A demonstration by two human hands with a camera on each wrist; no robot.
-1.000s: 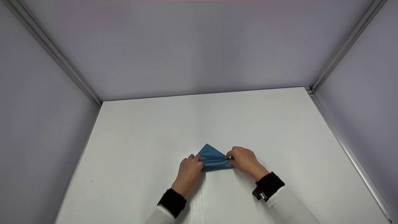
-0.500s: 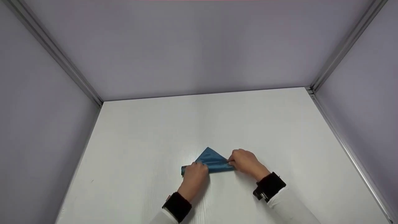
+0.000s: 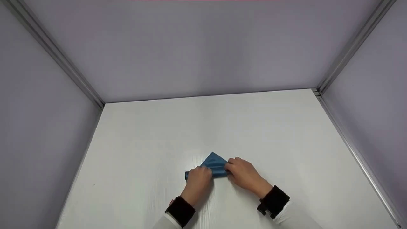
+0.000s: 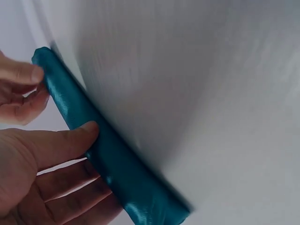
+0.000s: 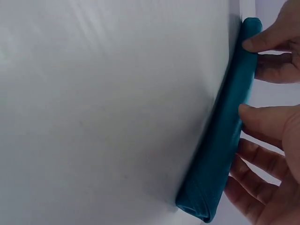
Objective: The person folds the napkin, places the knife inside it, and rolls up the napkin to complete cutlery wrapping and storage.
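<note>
- The blue cloth [image 3: 213,166] lies rolled on the white table [image 3: 159,133], between both hands.
- The left hand [image 3: 197,180] pinches its left end.
- The right hand [image 3: 242,173] pinches its right end.

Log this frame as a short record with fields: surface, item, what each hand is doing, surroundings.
surface: white table
item: blue cloth, rolled along its near edge, a triangular tip pointing away from the person
left hand: on the left part of the roll, thumb on top and fingers under it in the left wrist view
right hand: on the right part of the roll, thumb pressing its top in the right wrist view
surroundings: grey walls with metal corner rails
</note>
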